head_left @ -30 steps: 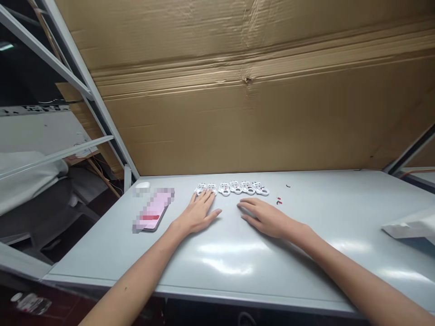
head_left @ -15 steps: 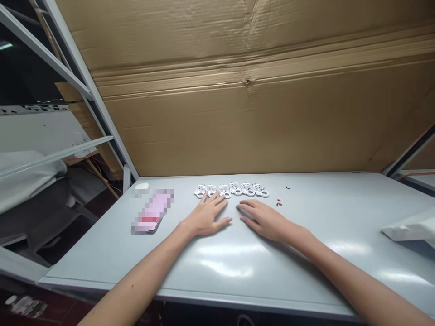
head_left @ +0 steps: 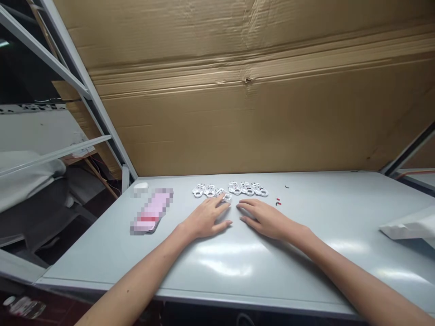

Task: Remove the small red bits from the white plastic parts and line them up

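Six white plastic pieces (head_left: 248, 189) with ring ends lie in a row near the far edge of a pale grey table (head_left: 306, 258); compared with the earlier view, the third piece (head_left: 222, 195) now sits skewed out of line, under the open left hand (head_left: 207, 218), whose fingers (head_left: 219, 202) rest on it without gripping. The right hand (head_left: 267, 219) lies open and flat, just short of the row. Nearby: a pixelated pink object (head_left: 151, 212), a white computer mouse (head_left: 141, 185), and small red and black scraps (head_left: 278, 202).
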Demonstrator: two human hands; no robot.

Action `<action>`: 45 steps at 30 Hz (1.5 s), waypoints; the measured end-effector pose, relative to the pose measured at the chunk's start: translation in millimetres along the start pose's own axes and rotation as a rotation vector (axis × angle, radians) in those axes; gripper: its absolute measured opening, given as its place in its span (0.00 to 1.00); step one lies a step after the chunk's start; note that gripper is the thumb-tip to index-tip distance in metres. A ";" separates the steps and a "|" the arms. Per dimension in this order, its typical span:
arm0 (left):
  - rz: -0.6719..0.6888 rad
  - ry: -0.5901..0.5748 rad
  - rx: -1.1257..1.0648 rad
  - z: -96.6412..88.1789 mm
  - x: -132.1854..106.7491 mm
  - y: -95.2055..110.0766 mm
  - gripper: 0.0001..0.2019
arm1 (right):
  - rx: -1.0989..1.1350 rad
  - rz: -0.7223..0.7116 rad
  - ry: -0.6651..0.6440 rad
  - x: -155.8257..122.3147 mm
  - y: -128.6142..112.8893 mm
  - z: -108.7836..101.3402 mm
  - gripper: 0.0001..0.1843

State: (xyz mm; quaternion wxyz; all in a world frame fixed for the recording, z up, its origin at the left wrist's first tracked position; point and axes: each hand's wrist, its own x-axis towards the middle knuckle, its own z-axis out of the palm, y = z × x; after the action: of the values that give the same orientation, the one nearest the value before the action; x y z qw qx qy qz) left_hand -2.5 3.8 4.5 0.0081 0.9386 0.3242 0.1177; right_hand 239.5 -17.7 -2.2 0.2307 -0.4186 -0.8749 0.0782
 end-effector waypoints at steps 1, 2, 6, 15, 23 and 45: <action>-0.001 -0.004 -0.007 0.4 -0.1 0.0 0.26 | 0.004 -0.006 -0.010 0.0 0.1 0.2 0.13; 0.006 -0.007 -0.013 0.5 -0.2 0.3 0.25 | 0.008 -0.013 -0.018 0.0 0.1 0.3 0.13; 0.053 0.009 -0.023 -1.2 -1.1 4.3 0.21 | 0.003 -0.013 -0.039 0.5 0.7 -0.8 0.13; 0.230 0.087 -0.150 -6.3 -4.3 18.1 0.16 | -0.013 0.055 0.089 2.0 7.1 0.9 0.14; 0.125 0.061 -0.142 -3.6 -6.3 11.2 0.18 | 0.105 -0.015 0.118 5.0 4.3 15.1 0.15; 0.142 -0.012 -0.105 -5.3 -9.7 13.2 0.19 | 0.116 0.080 0.322 4.0 4.7 4.2 0.11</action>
State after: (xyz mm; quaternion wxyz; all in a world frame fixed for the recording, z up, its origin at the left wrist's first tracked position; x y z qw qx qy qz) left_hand -3.1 -13.0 8.7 0.0506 0.9582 0.2500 0.1293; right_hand 238.7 -11.5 -6.0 0.3883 -0.4462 -0.8033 0.0698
